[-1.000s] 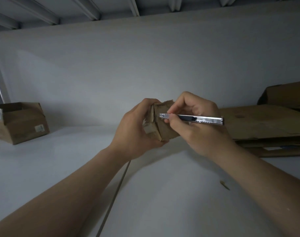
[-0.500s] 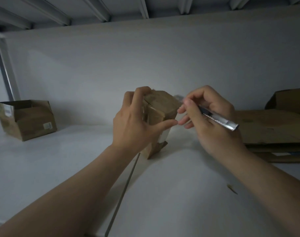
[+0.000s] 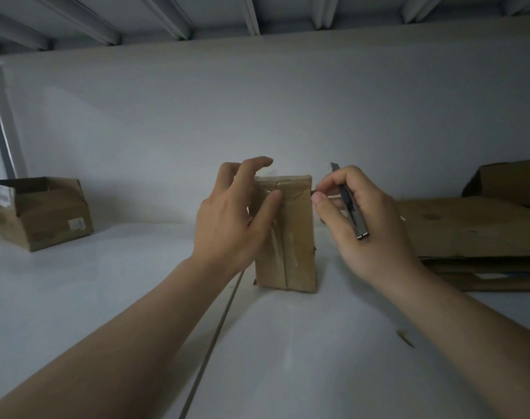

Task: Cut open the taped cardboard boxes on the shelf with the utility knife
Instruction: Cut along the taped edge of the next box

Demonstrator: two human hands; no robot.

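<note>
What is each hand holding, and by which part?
The right hand grips the utility knife by its handle, blade end up. The left hand holds the taped box at its upper left edge, thumb on the front.

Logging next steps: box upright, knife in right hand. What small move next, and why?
Probably bring the utility knife down to the taped seam on the small box: left hand steadies it, while the right hand holds the blade pointing up, off the cardboard.
</note>
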